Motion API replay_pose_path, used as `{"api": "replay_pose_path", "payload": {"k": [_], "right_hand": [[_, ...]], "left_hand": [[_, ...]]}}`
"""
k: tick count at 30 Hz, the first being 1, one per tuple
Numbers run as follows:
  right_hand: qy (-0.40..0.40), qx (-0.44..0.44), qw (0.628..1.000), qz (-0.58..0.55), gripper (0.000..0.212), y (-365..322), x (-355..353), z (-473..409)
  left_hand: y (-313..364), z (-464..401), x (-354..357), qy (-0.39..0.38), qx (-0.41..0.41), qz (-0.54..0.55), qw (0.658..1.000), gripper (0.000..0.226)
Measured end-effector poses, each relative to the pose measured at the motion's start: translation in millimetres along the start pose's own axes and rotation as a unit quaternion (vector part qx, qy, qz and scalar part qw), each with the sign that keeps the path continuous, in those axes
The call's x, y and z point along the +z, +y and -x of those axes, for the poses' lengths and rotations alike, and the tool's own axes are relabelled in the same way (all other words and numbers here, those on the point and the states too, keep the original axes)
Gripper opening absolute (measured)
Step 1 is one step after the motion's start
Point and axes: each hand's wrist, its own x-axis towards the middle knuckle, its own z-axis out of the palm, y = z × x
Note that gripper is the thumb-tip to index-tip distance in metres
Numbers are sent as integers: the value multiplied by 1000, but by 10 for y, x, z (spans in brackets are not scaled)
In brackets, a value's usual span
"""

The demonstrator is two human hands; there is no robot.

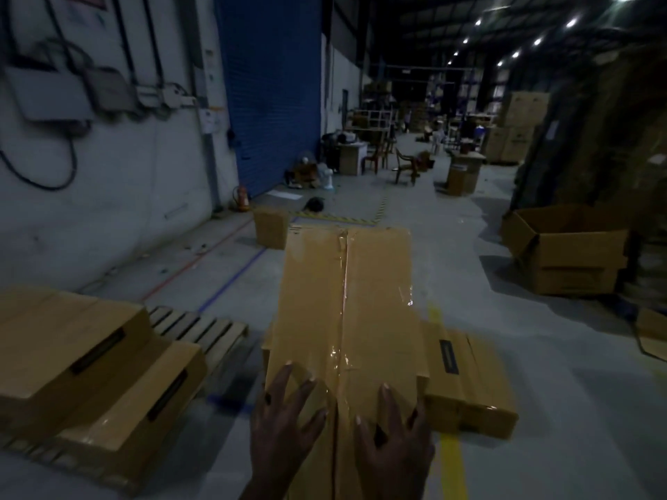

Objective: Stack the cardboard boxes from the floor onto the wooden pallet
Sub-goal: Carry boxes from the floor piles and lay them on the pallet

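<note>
Right now I have both hands flat on the long tan cardboard box sealed with clear tape (346, 312), which stands in front of me over another flat brown cardboard box with a dark label (469, 384) on the grey concrete floor (541, 355). My left hand (285, 420) and right hand (393, 434) lie with fingers spread on its top face, either side of the taped seam, pressing and not wrapped round any edge. I cannot tell whether the box is lifted or resting.

The slatted wooden pallet (202, 330) sits to my left, already bearing two stacked tan cardboard boxes (90, 366), the upper one set back from the lower like a step.

My worry is the hold: flat palms on glossy tape could slide, and a box this long would likely swing or tip at its far end once I turn toward the pallet. The stepped stack gives an uneven landing, so a careless placement might leave it overhanging. The light is dim, too, and the pallet's edge is easy to misjudge.
</note>
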Motion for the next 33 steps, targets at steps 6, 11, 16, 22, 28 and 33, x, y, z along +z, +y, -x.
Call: {"api": "replay_pose_path", "payload": {"k": [6, 11, 16, 22, 28, 33], "right_hand": [[-32, -11, 999, -17, 72, -1266, 882, 214], [-101, 2, 995, -25, 69, -2227, 1619, 445], [-140, -5, 990, -21, 67, -2919, 2167, 537], [-171, 0, 985, -9, 67, -3436, 2959, 415], [-217, 9, 976, -3, 69, -3813, 3908, 72], [-237, 16, 971, -8, 70, -4195, 4460, -131]], "left_hand": [[-1363, -313, -643, -7, -41, -27, 999, 57], [-2499, -504, -1103, -60, -89, -51, 993, 59], [-3356, -668, -1351, -128, -121, -69, 982, 64], [-4186, -1022, -1261, -165, -143, -71, 973, 64], [-4978, -1518, -950, -196, -165, -84, 963, 63], [-5545, -1906, -815, -227, -190, -103, 950, 63]]}}
